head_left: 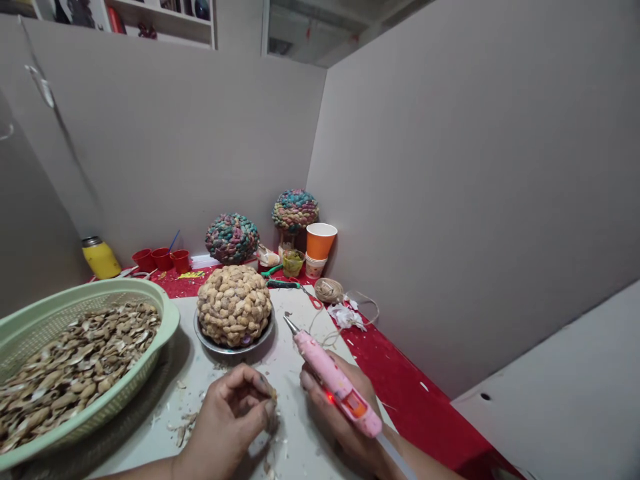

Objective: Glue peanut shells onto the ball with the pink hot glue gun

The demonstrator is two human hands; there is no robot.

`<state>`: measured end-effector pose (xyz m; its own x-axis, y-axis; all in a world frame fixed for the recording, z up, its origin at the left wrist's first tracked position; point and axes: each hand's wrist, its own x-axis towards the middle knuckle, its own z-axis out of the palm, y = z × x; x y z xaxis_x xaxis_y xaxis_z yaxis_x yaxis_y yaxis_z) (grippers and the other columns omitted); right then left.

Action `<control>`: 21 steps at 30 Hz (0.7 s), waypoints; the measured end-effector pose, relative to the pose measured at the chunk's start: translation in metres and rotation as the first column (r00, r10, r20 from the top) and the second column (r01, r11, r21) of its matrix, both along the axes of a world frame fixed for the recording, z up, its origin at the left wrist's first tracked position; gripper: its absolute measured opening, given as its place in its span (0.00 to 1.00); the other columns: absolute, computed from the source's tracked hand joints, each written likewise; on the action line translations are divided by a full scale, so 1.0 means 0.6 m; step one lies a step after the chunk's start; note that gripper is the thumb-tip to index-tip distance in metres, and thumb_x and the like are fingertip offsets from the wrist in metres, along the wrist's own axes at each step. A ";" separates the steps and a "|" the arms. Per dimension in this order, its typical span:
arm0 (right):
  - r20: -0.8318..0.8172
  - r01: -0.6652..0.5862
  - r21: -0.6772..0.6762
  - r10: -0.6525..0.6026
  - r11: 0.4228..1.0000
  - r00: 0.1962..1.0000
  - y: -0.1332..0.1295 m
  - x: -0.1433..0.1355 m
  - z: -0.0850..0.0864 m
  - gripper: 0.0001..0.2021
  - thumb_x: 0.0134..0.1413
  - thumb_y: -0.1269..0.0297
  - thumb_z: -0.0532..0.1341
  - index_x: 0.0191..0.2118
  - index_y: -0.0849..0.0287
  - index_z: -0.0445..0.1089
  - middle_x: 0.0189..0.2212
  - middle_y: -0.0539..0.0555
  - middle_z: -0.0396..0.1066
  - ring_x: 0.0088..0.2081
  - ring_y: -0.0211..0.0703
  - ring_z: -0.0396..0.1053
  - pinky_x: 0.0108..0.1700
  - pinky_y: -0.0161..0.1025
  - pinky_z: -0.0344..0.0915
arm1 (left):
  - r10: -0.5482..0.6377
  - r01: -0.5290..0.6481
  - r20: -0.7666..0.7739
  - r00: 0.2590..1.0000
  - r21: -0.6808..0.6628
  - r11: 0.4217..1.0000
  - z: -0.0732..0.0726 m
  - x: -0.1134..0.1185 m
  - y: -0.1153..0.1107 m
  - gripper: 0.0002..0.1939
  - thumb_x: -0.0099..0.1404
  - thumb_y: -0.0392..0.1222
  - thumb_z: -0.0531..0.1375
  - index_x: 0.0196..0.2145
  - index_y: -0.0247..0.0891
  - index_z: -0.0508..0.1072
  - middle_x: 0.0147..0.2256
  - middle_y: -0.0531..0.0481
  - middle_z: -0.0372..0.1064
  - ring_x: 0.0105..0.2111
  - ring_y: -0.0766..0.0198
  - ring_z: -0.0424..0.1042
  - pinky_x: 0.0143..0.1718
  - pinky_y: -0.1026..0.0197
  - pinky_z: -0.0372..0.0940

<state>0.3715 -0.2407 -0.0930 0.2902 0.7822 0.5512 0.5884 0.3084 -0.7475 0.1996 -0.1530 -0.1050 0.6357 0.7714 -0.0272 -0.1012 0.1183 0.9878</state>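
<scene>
My left hand (233, 417) pinches a small piece of peanut shell (273, 395) between thumb and fingers, over the pale board (295, 433). Wrapped in my right hand (345, 407) is a pink glue gun (333, 373), its metal tip pointing up and left, its red light on. Beyond my hands a ball covered in peanut shells (234, 305) rests in a shallow metal bowl (200, 337). The gun's tip is to the right of the bowl, apart from the ball.
A green basket (173, 317) of shells fills the left. Behind stand two coloured shell balls (233, 238), red cups (161, 259), a yellow bottle (101, 258) and an orange cup (320, 241). Scissors (315, 300), twine (329, 291) and crumpled paper (346, 317) lie to the right.
</scene>
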 end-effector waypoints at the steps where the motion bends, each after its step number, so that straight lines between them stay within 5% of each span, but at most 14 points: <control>1: -0.030 0.001 -0.014 -0.002 1.000 1.000 0.003 0.002 0.001 0.12 0.61 0.61 0.58 0.27 0.56 0.59 0.21 0.46 0.57 0.21 0.36 0.56 0.23 0.33 0.56 | 0.005 -0.005 0.008 1.000 0.006 1.000 0.002 0.000 0.001 0.09 0.51 0.36 0.69 0.27 0.36 0.70 0.26 0.53 0.68 0.23 0.68 0.65 0.28 0.63 0.64; 8: -0.152 -0.037 -0.055 0.029 0.998 0.988 0.026 0.021 0.000 0.15 0.63 0.54 0.58 0.28 0.57 0.61 0.21 0.46 0.57 0.21 0.37 0.56 0.23 0.34 0.57 | 0.125 -0.128 0.095 0.988 0.025 0.991 0.038 -0.008 0.021 0.11 0.47 0.37 0.73 0.26 0.36 0.73 0.26 0.52 0.72 0.28 0.66 0.68 0.32 0.65 0.65; 12: -0.057 -0.093 0.006 0.094 0.996 0.994 0.041 0.030 0.015 0.12 0.63 0.55 0.58 0.31 0.56 0.64 0.24 0.49 0.62 0.25 0.40 0.62 0.27 0.35 0.62 | 0.206 -0.199 0.151 0.967 -0.062 0.978 0.075 -0.017 0.034 0.14 0.46 0.40 0.75 0.27 0.37 0.75 0.27 0.53 0.73 0.28 0.67 0.69 0.32 0.67 0.66; 17: 0.096 -0.194 0.089 0.186 0.977 0.978 0.061 0.034 0.036 0.10 0.61 0.57 0.58 0.36 0.56 0.70 0.26 0.51 0.65 0.27 0.43 0.64 0.31 0.38 0.64 | 0.133 -0.075 0.226 0.965 -0.251 0.965 0.095 -0.021 0.047 0.12 0.51 0.38 0.73 0.32 0.38 0.75 0.29 0.53 0.72 0.28 0.68 0.70 0.33 0.65 0.68; 21: -0.147 -0.304 0.032 0.305 0.952 0.941 0.067 0.022 0.038 0.09 0.62 0.57 0.59 0.39 0.56 0.70 0.31 0.53 0.68 0.33 0.44 0.67 0.36 0.38 0.66 | 0.086 0.003 0.241 0.967 -0.348 0.937 0.090 -0.021 0.051 0.12 0.53 0.35 0.72 0.34 0.37 0.75 0.29 0.53 0.71 0.28 0.69 0.70 0.34 0.65 0.69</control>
<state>0.3845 -0.2008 -0.0700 0.1182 0.8416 0.5270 0.3477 0.4620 -0.8159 0.1870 -0.1223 -0.0512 0.6242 0.7686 -0.1402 -0.3499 0.4355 0.8294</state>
